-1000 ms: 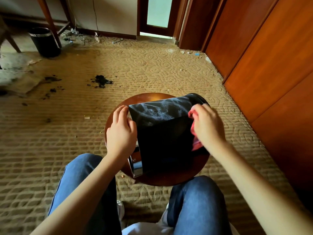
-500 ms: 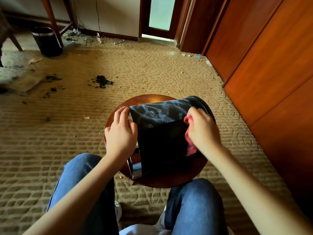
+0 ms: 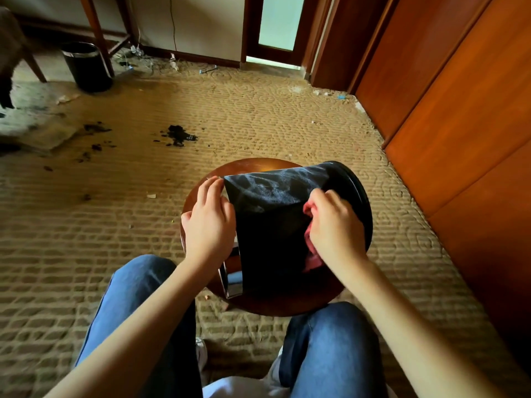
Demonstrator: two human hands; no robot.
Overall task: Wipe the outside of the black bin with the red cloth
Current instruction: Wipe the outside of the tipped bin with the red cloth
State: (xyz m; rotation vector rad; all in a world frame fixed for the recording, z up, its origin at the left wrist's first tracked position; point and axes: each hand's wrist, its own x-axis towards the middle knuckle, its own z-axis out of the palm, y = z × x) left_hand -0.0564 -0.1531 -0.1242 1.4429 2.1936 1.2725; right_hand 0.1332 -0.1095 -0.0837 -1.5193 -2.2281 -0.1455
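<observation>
We see only scraps of the cloth (image 3: 311,249) under the right hand (image 3: 333,228). The bin (image 3: 273,225) covers most of the stool (image 3: 253,168), and both forearms (image 3: 143,326) are cut off below.

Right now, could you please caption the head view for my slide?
Left hand steadies the tipped bin on a stool; right hand presses the cloth to its side.
</observation>
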